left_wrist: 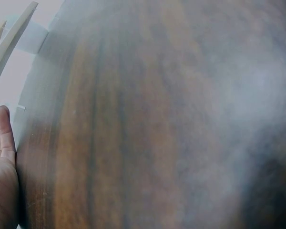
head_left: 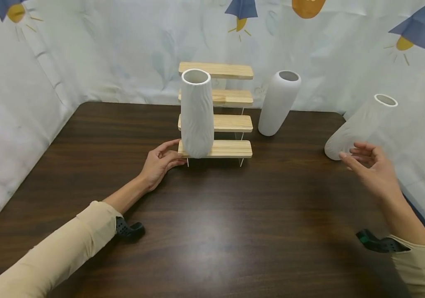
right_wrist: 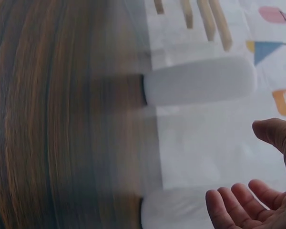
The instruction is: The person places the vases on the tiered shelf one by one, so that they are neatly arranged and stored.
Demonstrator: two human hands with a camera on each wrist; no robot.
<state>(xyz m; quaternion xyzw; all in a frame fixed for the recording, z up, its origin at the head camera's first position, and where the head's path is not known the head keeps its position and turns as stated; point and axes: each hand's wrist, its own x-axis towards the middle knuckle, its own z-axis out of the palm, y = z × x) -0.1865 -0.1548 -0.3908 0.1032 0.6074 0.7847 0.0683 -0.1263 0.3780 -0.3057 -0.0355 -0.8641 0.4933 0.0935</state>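
A four-tier stand (head_left: 231, 149) with pale wooden shelves and clear supports stands toward the back of the table. A white textured vase (head_left: 197, 120) stands upright on the left part of its lowest shelf. My left hand (head_left: 160, 163) is at that shelf's left end, its fingertips right at the edge. In the left wrist view, the fingers (left_wrist: 5, 131) look straight. My right hand (head_left: 376, 169) is beside a second textured vase (head_left: 357, 124) at the right, fingers spread and loosely bent, overlapping its base in the head view. A smooth white vase (head_left: 277, 105) stands between it and the stand.
The dark wood-grain table (head_left: 212, 231) reaches back to a hanging white curtain (head_left: 123, 54) with printed shapes. Black wrist straps (head_left: 128, 229) sit at both beige sleeves (head_left: 67, 248).
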